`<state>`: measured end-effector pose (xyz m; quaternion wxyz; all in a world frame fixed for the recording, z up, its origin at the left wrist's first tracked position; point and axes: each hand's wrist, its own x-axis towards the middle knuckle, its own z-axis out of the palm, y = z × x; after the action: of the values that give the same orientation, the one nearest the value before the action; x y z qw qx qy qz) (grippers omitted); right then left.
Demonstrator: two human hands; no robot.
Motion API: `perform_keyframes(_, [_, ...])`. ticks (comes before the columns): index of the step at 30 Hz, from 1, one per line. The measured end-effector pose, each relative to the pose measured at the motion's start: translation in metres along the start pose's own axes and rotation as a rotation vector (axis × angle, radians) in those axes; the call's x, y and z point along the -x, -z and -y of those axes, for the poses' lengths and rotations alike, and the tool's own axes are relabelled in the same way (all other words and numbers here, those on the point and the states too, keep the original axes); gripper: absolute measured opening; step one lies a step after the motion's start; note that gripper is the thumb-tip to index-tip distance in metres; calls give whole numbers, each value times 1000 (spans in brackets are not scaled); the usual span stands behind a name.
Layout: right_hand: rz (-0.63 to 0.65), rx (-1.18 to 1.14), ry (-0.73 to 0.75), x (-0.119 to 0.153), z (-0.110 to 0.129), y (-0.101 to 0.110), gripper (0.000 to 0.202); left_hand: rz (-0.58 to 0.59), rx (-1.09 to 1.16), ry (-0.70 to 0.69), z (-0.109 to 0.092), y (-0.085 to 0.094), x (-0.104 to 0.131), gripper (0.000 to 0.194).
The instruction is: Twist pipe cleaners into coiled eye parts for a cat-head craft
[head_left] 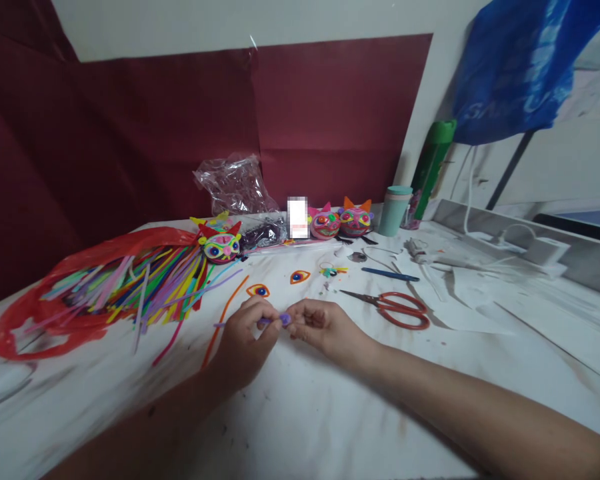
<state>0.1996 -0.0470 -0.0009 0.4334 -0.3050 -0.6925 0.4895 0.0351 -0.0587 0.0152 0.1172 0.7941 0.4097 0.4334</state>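
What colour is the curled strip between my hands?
The curled strip is purple; it shows best in the head view, the only one here.

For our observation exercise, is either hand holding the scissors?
No: the scissors lie on the table, while the left hand and right hand meet at a purple strip.

1. Table, left: bag, stems on it.
2. Centre: coil between left hand and right hand; two eyes just behind.
3. Scissors right of right hand; pen behind scissors.
4. Rear: cup right of two heads; can behind cup.
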Motion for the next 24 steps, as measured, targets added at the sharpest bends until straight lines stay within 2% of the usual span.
perform_keyframes(3, [-55, -133, -38, 1, 0, -6, 31, -51, 48, 35, -1, -3, 1, 13])
perform_keyframes(10, [-120, -18, -34, 6, 2, -10, 29, -41, -82, 24, -3, -7, 6, 12])
perform_keyframes(14, [-111, 124, 19, 5, 1, -5, 24, 20, -91, -4, 3, -6, 4, 11])
perform_keyframes(19, [-76, 423, 83, 4, 3, 2, 15, 105, -147, -7, 10, -5, 1, 13])
perform_keyframes(24, [36, 614, 173, 4, 7, 8, 13, 151, -244, -159, 6, -4, 2, 15])
